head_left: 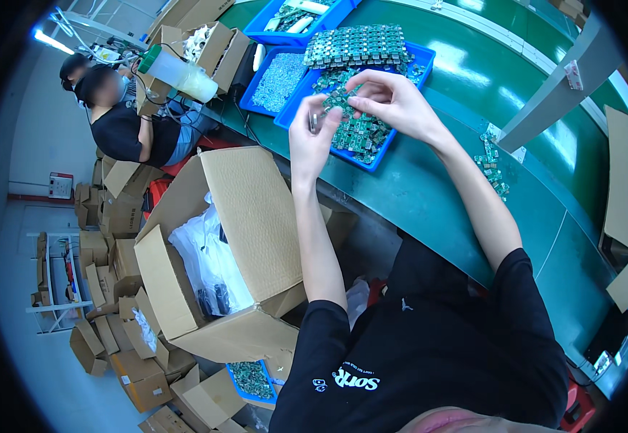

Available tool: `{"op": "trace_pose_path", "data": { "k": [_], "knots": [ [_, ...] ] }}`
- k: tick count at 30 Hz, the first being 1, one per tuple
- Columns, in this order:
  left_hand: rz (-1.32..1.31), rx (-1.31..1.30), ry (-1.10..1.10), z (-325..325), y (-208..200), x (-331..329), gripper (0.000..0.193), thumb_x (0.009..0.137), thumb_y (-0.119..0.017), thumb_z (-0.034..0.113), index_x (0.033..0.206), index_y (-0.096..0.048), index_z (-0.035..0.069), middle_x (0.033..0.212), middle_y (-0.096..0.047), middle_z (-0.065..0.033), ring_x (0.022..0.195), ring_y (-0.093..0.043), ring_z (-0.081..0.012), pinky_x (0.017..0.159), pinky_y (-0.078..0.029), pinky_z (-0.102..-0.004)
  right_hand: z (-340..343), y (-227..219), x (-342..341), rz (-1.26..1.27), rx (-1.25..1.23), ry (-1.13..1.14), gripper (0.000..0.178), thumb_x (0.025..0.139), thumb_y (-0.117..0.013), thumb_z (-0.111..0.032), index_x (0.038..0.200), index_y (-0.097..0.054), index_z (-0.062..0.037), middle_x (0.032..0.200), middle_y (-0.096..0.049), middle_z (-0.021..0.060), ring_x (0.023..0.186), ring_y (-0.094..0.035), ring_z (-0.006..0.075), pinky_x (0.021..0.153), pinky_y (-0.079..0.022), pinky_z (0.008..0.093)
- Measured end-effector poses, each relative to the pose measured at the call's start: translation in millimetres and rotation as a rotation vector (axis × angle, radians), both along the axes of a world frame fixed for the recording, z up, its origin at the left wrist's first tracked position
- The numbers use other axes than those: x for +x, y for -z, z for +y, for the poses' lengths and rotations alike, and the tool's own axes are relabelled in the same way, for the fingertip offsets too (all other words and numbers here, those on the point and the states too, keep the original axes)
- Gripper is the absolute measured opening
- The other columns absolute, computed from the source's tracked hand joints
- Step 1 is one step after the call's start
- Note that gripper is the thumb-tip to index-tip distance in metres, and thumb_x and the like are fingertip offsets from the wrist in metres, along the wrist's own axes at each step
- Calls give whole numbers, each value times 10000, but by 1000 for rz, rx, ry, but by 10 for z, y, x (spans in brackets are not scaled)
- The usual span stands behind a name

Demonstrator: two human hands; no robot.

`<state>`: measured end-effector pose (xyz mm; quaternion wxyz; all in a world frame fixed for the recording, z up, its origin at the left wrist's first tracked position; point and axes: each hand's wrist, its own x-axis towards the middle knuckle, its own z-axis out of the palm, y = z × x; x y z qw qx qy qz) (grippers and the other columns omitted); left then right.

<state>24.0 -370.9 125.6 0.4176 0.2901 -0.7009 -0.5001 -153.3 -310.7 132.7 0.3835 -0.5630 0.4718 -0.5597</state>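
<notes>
My left hand point(309, 138) and my right hand point(394, 105) meet above a blue tray point(428, 58) on the green table. Both have their fingers pinched on a small green circuit board point(337, 99), partly hidden by the fingertips. A small shiny metallic thing point(314, 121) shows at my left fingers; its kind is unclear. Loose small circuit boards point(363, 138) lie in the tray beneath my hands. At the tray's far end rests a stack of joined circuit board panels point(357, 45).
Left of the tray stands a blue bin of small pale parts point(279, 79); another blue bin point(256, 36) is behind. Loose boards point(493, 164) lie near a grey post point(555, 90) at right. An open cardboard box point(245, 216) stands left of my arms. Two people point(123, 130) sit far left.
</notes>
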Motion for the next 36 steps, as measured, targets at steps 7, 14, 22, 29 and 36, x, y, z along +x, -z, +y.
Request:
{"op": "trace_pose_path", "data": {
  "k": [7,14,22,29,36],
  "knots": [
    [0,-61,30,12,8,65,163,922,-641,159,972,-605,8,716,-626,18,605,-500,1,504,-341,-182,62,-106,79,68,-28,-9,242,887,-661,-93,1101,-604,7,856,-675,38,801,-645,76,739,-525,225],
    [17,-103,-80,125,-30,-27,110,931,-613,138,929,-605,28,676,-627,21,589,-495,4,500,-337,-185,86,-100,149,135,-85,117,269,870,-680,-81,1117,-618,7,798,-688,57,747,-657,82,713,-542,238],
    [52,-67,-16,100,-83,50,121,947,-580,146,950,-604,27,695,-642,-2,592,-515,-5,506,-360,-187,106,-165,140,79,-92,9,232,903,-640,-86,1113,-591,1,754,-682,59,713,-654,80,672,-533,239],
    [-47,-182,9,136,-169,65,149,957,-554,157,953,-597,15,717,-651,-18,604,-547,-24,515,-382,-195,146,-218,137,125,-128,-9,209,918,-616,-79,1111,-563,-19,744,-678,54,714,-656,82,665,-524,237],
    [-114,-280,-125,161,-177,40,152,932,-590,138,979,-611,-5,703,-636,-37,589,-541,-56,512,-400,-225,156,-229,134,117,-157,22,206,902,-628,-56,1093,-560,-22,740,-684,61,712,-668,94,650,-531,239]
  ]
}}
